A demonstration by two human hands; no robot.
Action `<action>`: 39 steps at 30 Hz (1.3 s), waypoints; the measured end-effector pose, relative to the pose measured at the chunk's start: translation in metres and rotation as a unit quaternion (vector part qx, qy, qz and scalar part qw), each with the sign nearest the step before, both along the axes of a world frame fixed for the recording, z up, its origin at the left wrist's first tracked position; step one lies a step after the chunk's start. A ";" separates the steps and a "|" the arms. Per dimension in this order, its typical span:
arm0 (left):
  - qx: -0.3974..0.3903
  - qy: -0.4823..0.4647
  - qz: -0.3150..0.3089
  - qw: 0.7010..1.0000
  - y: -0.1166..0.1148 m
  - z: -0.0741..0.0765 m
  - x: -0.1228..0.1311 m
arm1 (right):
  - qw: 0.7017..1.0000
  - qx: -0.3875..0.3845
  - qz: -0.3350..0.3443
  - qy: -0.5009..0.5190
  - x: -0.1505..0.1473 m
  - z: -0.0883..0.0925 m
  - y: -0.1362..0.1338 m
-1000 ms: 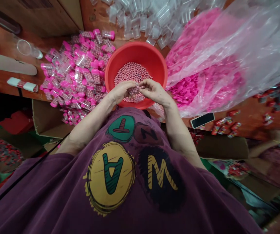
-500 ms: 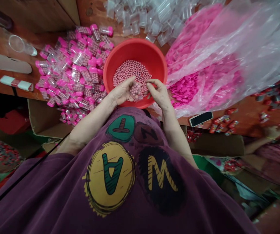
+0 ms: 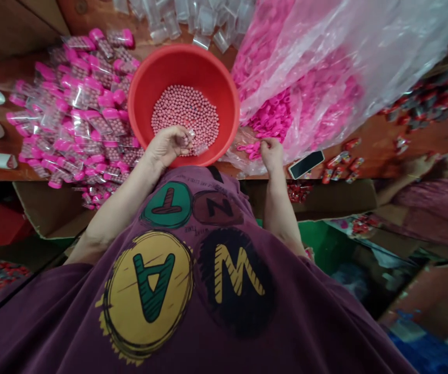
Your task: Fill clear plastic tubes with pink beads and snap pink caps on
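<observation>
At seven o'clock over the bowl (image 3: 229, 106), left hand (image 3: 168, 145): I hold clear plastic (image 3: 190, 134).
Four o'clock outside, right hand (image 3: 272, 151): narrow beside pink caps (image 3: 249, 150), grip I can't tell.

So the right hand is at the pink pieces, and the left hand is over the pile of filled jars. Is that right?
Not quite: the head view shows the left hand over the red bowl, with the filled jars off to its left. The right hand is indeed at the pink pieces.
</observation>
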State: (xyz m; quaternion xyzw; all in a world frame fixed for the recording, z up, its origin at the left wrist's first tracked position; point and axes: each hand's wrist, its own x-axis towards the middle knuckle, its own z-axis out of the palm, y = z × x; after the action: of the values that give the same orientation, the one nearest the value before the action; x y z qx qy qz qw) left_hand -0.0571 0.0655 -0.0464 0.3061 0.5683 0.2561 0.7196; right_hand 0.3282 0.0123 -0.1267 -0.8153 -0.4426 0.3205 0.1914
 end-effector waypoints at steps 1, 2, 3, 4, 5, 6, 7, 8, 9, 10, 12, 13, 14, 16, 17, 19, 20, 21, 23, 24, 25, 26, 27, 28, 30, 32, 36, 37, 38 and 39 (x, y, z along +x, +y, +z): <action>0.000 0.010 -0.001 1.000 0.001 0.001 0.003 | 0.998 -0.024 0.049 -0.041 -0.006 -0.001 -0.004; -0.005 0.016 -0.001 1.000 0.002 0.003 0.006 | 0.991 -0.046 0.098 -0.075 -0.014 -0.002 -0.006; -0.014 0.017 0.002 1.000 0.003 0.005 0.009 | 0.983 -0.065 0.140 -0.098 -0.023 -0.003 -0.008; -0.027 0.011 0.007 1.000 0.003 0.008 0.013 | 0.974 -0.084 0.175 -0.114 -0.033 -0.004 -0.009; -0.042 -0.002 0.015 0.999 0.004 0.011 0.016 | 0.967 -0.099 0.200 -0.124 -0.041 -0.006 -0.009; -0.058 -0.022 0.025 0.998 0.004 0.014 0.020 | 0.961 -0.111 0.216 -0.131 -0.049 -0.007 -0.009; -0.072 -0.046 0.037 0.996 0.005 0.017 0.024 | 0.957 -0.121 0.224 -0.136 -0.054 -0.009 -0.008; -0.083 -0.071 0.052 0.993 0.005 0.019 0.027 | 0.956 -0.126 0.226 -0.140 -0.057 -0.011 -0.008; -0.091 -0.095 0.068 0.989 0.005 0.021 0.029 | 0.957 -0.121 0.222 -0.145 -0.058 -0.013 -0.006; -0.097 -0.117 0.084 0.985 0.006 0.023 0.030 | 0.959 -0.105 0.213 -0.151 -0.057 -0.014 -0.004; -0.102 -0.157 0.110 0.976 0.008 0.025 0.031 | 0.970 -0.049 0.176 -0.158 -0.050 -0.016 0.003; -0.103 -0.174 0.120 0.972 0.009 0.026 0.030 | 0.978 -0.011 0.143 -0.150 -0.046 -0.016 0.008; -0.103 -0.189 0.128 0.968 0.011 0.027 0.029 | 0.986 0.030 0.107 -0.128 -0.044 -0.014 0.014; -0.102 -0.212 0.139 0.962 0.013 0.028 0.027 | 0.993 0.104 0.052 -0.035 -0.045 -0.005 0.027; -0.099 -0.220 0.141 0.960 0.013 0.029 0.027 | 0.989 0.135 0.047 0.028 -0.050 0.003 0.034; -0.093 -0.228 0.138 0.959 0.013 0.030 0.028 | 0.969 0.174 0.087 0.154 -0.070 0.022 0.047; -0.090 -0.230 0.135 0.960 0.012 0.031 0.029 | 0.955 0.180 0.124 0.203 -0.083 0.033 0.053; -0.087 -0.229 0.132 0.960 0.011 0.032 0.031 | 0.943 0.182 0.156 0.231 -0.097 0.044 0.058; -0.079 -0.227 0.137 0.961 0.009 0.034 0.034 | 0.928 0.188 0.204 0.250 -0.125 0.064 0.065; -0.074 -0.227 0.142 0.961 0.007 0.035 0.036 | 0.924 0.191 0.221 0.248 -0.137 0.073 0.067; -0.068 -0.229 0.148 0.960 0.006 0.036 0.036 | 0.921 0.195 0.236 0.241 -0.147 0.080 0.068; -0.062 -0.230 0.155 0.959 0.006 0.037 0.036 | 0.919 0.200 0.249 0.231 -0.154 0.086 0.067; -0.057 -0.231 0.160 0.958 0.005 0.038 0.036 | 0.918 0.205 0.260 0.220 -0.160 0.090 0.067; -0.053 -0.231 0.163 0.958 0.005 0.039 0.036 | 0.916 0.210 0.270 0.208 -0.163 0.094 0.066; -0.049 -0.229 0.164 0.958 0.006 0.040 0.034 | 0.914 0.220 0.287 0.184 -0.165 0.100 0.064; -0.050 -0.224 0.159 0.960 0.006 0.041 0.033 | 0.912 0.227 0.299 0.164 -0.164 0.105 0.062; -0.046 -0.225 0.152 0.961 0.005 0.040 0.035 | 0.914 0.223 0.313 0.131 -0.164 0.113 0.060; -0.042 -0.227 0.150 0.961 0.005 0.040 0.036 | 0.913 0.222 0.318 0.125 -0.163 0.114 0.059; -0.041 -0.227 0.148 0.962 0.005 0.040 0.036 | 0.912 0.223 0.322 0.120 -0.163 0.114 0.058; -0.042 -0.226 0.146 0.962 0.005 0.041 0.036 | 0.912 0.227 0.323 0.115 -0.162 0.113 0.058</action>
State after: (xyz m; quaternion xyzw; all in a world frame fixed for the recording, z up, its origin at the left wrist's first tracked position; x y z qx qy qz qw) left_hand -0.0210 0.0700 -0.0059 0.1234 0.4401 0.3970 0.7959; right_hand 0.1660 0.0703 -0.0135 -0.5202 -0.7172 0.3475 0.3070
